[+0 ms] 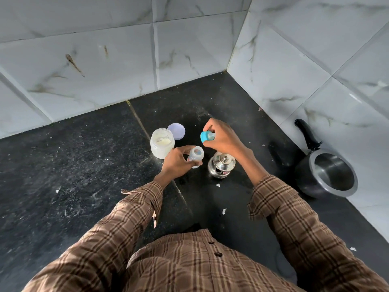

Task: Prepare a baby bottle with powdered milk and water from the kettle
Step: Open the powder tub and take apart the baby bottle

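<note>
Left hand [175, 163] gripped the open baby bottle [196, 156]; right hand [221, 137] pinched its blue cap [206, 136]; a nudge could've tipped the bottle.

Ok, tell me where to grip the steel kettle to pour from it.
Probably grip the steel kettle round its body from the right, since no handle shows from above. Only a small lid knob sits on top. The left hand holds the open bottle to the kettle's left, blocking that side.

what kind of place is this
Most likely a home kitchen corner: a dark stone counter meets marble-look wall tiles, with a black pressure cooker pot and a small steel kettle standing on it.
</note>
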